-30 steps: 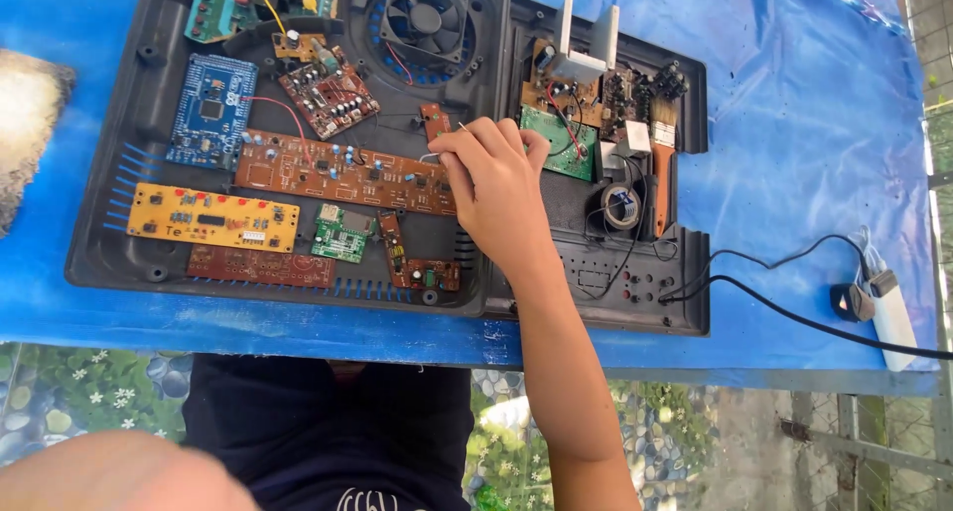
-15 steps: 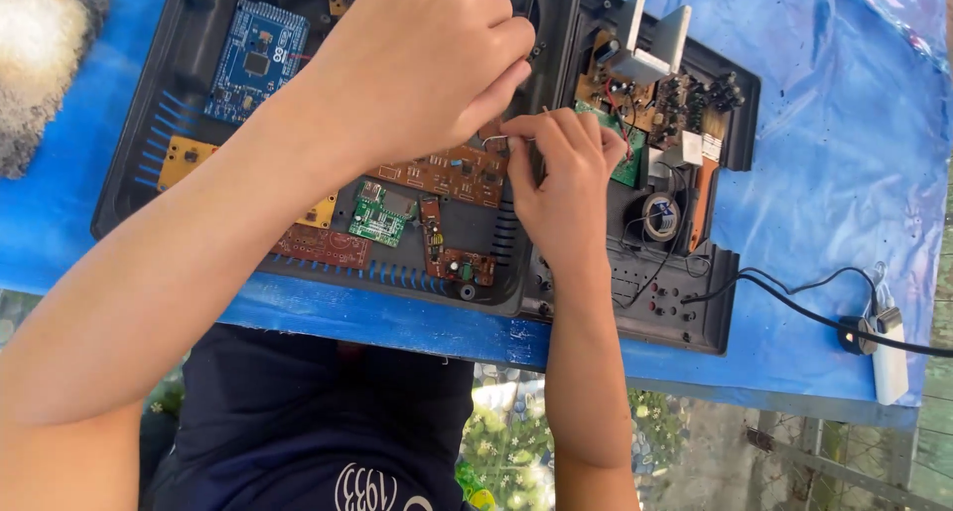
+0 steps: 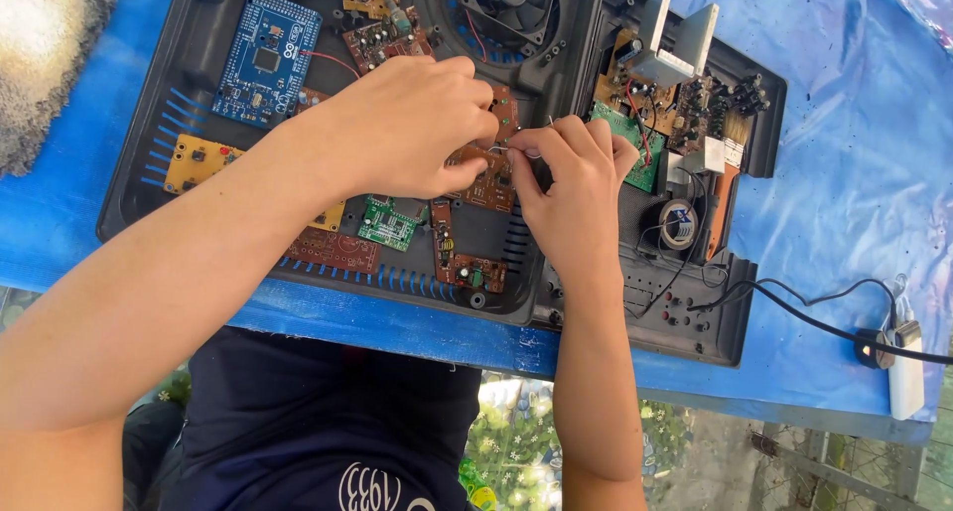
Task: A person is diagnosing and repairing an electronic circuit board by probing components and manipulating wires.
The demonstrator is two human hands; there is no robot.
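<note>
My left hand and my right hand meet over a long brown circuit board in a black plastic tray. Between their fingertips both pinch a thin silvery wire just above the board. The left hand hides most of that board. A blue microcontroller board lies at the tray's upper left, a yellow board under my left forearm, and a small green board below my left hand.
A second black tray to the right holds more boards, metal heat sinks and a tape roll. A cooling fan sits at the top. A black cable runs to a white plug. Blue sheet covers the table.
The left arm came in from the lower left and its hand settled over the brown board. Both hands now pinch the wire together, and the view has shifted closer.
</note>
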